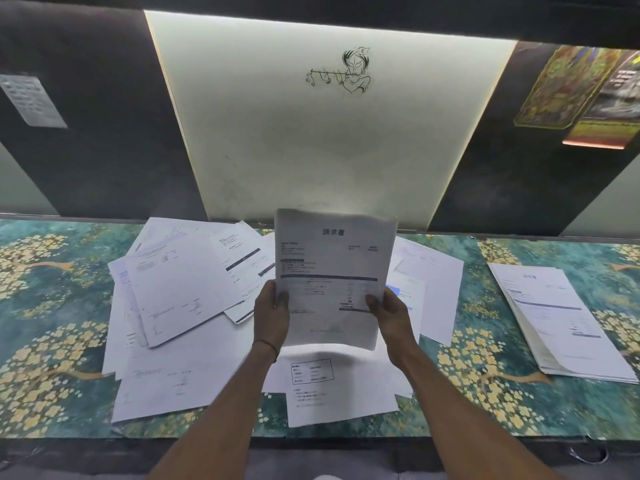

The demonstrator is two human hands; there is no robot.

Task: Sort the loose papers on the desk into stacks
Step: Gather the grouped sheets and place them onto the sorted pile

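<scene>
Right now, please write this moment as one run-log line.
step: sorting papers | left hand: holds sheet | right hand: holds sheet | stack: right on desk | loose pile: centre-left

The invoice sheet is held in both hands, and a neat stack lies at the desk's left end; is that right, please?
No: the head view shows the neat stack at the desk's right end, not its left. The left hand and right hand do hold the invoice sheet.

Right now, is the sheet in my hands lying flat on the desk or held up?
Held up. The left hand and right hand pinch the sheet by its sides, raised above the loose papers.
</scene>
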